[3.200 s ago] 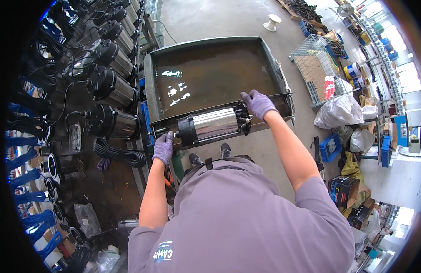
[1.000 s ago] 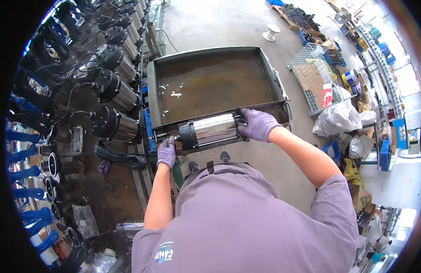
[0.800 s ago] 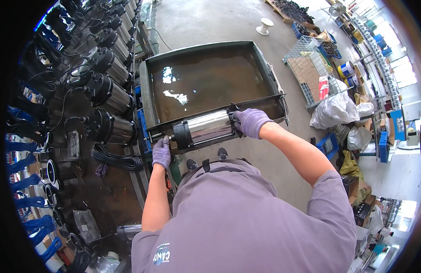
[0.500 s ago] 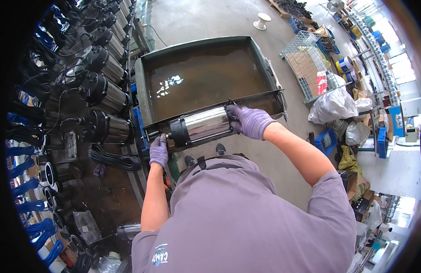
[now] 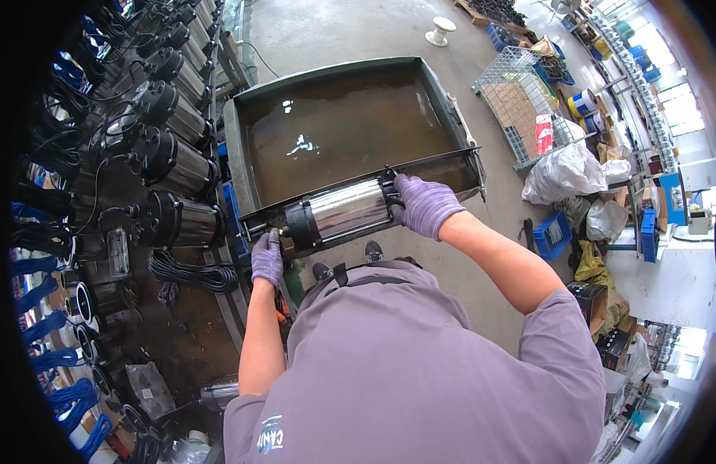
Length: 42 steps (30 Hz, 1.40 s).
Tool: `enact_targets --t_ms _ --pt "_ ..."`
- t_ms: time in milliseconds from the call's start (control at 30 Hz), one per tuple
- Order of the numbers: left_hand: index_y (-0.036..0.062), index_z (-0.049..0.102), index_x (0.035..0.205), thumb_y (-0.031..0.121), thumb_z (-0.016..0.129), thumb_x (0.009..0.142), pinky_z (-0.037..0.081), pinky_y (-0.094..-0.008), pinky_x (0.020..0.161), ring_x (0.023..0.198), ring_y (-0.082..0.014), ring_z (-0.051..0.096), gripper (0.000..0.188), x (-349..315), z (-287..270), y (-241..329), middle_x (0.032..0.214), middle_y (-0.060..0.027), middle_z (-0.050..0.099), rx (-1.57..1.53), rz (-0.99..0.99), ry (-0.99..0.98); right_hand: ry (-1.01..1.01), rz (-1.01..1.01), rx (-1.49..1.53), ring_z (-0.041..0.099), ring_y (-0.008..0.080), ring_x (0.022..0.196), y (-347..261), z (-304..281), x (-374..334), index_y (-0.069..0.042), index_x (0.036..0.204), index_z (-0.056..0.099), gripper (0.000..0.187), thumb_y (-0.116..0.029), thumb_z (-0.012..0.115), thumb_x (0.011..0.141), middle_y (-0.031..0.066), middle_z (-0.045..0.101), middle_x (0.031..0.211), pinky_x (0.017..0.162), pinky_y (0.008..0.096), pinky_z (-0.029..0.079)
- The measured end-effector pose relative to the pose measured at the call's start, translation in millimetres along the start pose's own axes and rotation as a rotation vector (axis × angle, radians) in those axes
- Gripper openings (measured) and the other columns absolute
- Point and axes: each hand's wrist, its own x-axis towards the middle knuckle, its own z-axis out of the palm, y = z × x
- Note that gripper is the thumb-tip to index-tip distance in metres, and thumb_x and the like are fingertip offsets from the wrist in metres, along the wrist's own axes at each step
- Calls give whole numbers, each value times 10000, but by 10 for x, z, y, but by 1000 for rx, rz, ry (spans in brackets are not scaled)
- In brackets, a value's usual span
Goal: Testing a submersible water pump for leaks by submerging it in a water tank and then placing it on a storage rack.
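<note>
A shiny steel cylinder with black ends, like a submersible pump motor, lies along the near ledge of a water-filled metal tank. My right hand, in a purple knitted glove, is closed over its right black end. At the other end my left hand, gloved alike, has its fingers closed by the ledge's left corner, close to the motor's black left end. What those fingers pinch is hidden. A thin metal rod sticks out just beyond them. Brown, murky water fills the tank behind the motor.
Similar steel motors with black caps stand in rows at left, above a coiled black cable. Right of the tank are a wire mesh cage, white sacks and a blue crate. A white spool stands on the floor beyond.
The whole view has shifted slightly. Both hands stay at the motor's two ends, and the motor keeps its place on the ledge. The glints on the water look different.
</note>
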Motion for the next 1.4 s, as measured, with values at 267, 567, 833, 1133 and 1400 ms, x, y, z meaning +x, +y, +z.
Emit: enact_targets --t_ms 267,567,833,1133,1400 --pt "-5 721 1113 416 562 1103 503 -420 798 783 -298 600 450 -25 -14 57 924 -205 727 -60 6 0 -137 61 -54 741 428 993 16 53 55 -7 1199 627 284 -204 590 998 238 746 1039 842 534 599" --pt "-14 726 1113 433 571 1099 491 -389 773 774 -236 561 474 -4 -8 32 874 -138 698 -66 -25 -8 -22 -63 129 713 431 1007 106 187 29 -11 1240 578 296 -91 618 958 265 697 1095 870 504 594" --pt "-19 731 1167 456 565 1100 482 -368 773 795 -193 540 507 -20 -36 61 909 -103 709 -41 6 -6 97 -174 40 686 422 1050 155 226 29 -21 1145 649 227 -43 626 920 253 660 1126 913 486 588" --pt "11 714 1053 475 575 1091 496 -395 658 694 -199 576 487 -77 -56 253 799 -94 669 -114 -23 -4 204 -351 284 646 418 1011 387 125 53 -19 1007 703 228 3 707 780 210 634 1098 910 472 554" --pt "0 728 1156 471 552 1102 524 -394 790 812 -219 634 505 -77 -37 176 924 -129 740 -84 5 19 670 564 1143 750 239 814 1862 686 -125 13 998 652 99 -19 696 916 154 714 974 725 364 636"
